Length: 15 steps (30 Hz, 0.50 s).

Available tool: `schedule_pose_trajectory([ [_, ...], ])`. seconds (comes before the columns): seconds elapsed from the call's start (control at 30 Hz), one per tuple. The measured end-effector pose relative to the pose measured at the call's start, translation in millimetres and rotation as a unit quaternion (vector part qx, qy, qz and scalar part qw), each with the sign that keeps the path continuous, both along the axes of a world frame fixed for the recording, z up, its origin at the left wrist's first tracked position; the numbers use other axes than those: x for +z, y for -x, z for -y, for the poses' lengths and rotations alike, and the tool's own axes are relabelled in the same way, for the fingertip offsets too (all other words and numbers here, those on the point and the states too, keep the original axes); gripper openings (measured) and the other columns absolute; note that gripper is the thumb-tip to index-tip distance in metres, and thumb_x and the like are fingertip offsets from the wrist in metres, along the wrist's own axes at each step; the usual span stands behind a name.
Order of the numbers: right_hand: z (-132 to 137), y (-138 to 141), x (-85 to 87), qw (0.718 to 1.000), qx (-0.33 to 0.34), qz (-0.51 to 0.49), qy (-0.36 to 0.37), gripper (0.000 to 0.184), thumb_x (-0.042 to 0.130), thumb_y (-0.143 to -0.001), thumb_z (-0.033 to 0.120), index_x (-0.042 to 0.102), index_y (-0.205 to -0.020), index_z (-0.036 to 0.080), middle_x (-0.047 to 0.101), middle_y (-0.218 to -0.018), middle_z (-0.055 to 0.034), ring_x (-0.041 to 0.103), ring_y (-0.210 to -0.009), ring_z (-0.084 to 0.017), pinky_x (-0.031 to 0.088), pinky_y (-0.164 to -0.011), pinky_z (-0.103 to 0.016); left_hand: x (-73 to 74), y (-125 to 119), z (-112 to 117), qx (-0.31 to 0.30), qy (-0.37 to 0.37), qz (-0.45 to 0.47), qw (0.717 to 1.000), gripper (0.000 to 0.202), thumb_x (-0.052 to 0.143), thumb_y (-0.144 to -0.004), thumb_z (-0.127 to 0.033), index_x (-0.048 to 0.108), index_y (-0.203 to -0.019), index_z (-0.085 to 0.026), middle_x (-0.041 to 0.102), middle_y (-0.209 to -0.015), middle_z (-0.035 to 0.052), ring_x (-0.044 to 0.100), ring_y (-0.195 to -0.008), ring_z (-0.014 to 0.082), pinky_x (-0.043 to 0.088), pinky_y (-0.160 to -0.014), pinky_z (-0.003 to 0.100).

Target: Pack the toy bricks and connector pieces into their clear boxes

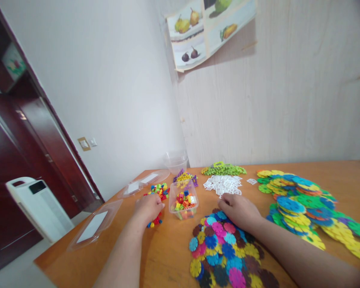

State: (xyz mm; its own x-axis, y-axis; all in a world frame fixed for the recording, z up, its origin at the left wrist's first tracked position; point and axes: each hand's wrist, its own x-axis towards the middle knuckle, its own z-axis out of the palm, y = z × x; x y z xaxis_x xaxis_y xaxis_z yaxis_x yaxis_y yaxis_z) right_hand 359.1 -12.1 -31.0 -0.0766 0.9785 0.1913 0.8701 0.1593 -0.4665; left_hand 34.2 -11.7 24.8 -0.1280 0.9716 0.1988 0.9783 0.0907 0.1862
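My left hand rests curled on a small heap of coloured blocks on the wooden table; what its fingers hold is hidden. Just to its right stands a clear tub partly filled with more coloured blocks. My right hand lies knuckles up, fingers bent down, at the far edge of a pile of small snowflake discs, close to a patch of white square pieces. Its fingertips are out of sight.
Large coloured discs spread over the right side. Green pieces and purple-yellow pieces lie at the back by an empty clear cup. Clear lids sit along the left edge. A white appliance stands on the floor.
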Motion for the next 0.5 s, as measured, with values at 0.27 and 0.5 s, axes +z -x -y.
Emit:
schedule_pose_trajectory([
  [0.27,1,0,0.0,1.000,-0.003,0.000,0.003,0.035,0.039,-0.091,0.045,0.060,-0.074,0.023,0.068,-0.078,-0.0037,0.058,-0.072,-0.018,0.024,-0.055,-0.026,13.0,-15,-2,-0.099,-0.136,0.383,0.908,0.043,0.061,-0.078,-0.048,0.060,-0.109,-0.018,0.072,-0.090,0.0056,0.066,-0.086,0.0205,0.048,-0.075,0.029],
  [0.5,2,1,4.9,1.000,0.001,-0.004,0.015,0.035,0.040,-0.092,0.044,0.062,-0.075,0.021,0.068,-0.078,-0.0049,0.060,-0.074,-0.018,0.023,-0.056,-0.026,7.6,-8,3,-0.097,-0.001,0.149,0.984,0.015,0.054,-0.080,-0.031,0.063,-0.078,-0.019,0.068,-0.076,0.0027,0.063,-0.072,0.0175,0.044,-0.063,0.025],
])
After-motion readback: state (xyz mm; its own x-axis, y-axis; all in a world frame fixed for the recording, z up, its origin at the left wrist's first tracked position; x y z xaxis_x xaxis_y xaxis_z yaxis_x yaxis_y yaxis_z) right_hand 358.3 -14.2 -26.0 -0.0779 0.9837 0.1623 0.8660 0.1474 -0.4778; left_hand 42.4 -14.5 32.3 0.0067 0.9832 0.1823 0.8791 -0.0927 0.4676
